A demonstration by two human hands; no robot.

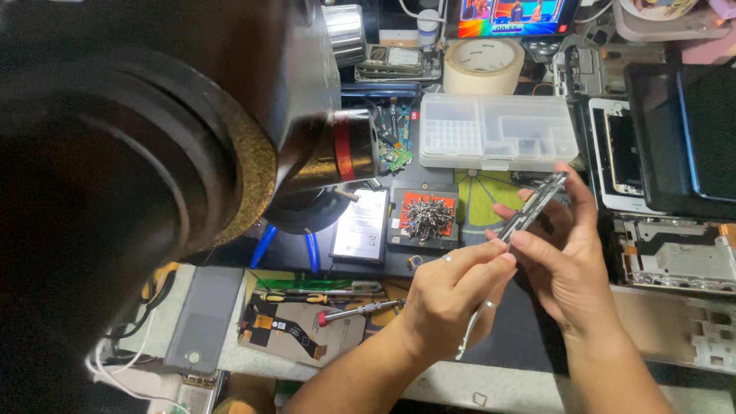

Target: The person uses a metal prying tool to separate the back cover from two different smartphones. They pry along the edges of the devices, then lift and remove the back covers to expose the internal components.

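— Where did the hands sit? 
— Right of the microscope point(230, 146), over the bench point(460, 379), the left hand point(452, 295) beside the right hand point(563, 261), a narrow metal part point(530, 208) between them.
— And behind them?
— A compartment box point(497, 132), with a tape roll point(483, 65) behind it; a screw pad point(427, 217) lay left.

Part btwn the hands point(529, 205): dark grey w/ silver edges. Tape roll point(484, 65): cream/beige. Compartment box point(498, 132): clear, whitish. Screw pile point(428, 215): silver, on orange-red pad w/ black rim. Screwdriver point(359, 310): silver shaft, red collar. Battery point(362, 225): white label, black edge. Microscope point(230, 115): black w/ red band. Worktop point(529, 383): pale grey. Mat point(491, 195): yellow-green.
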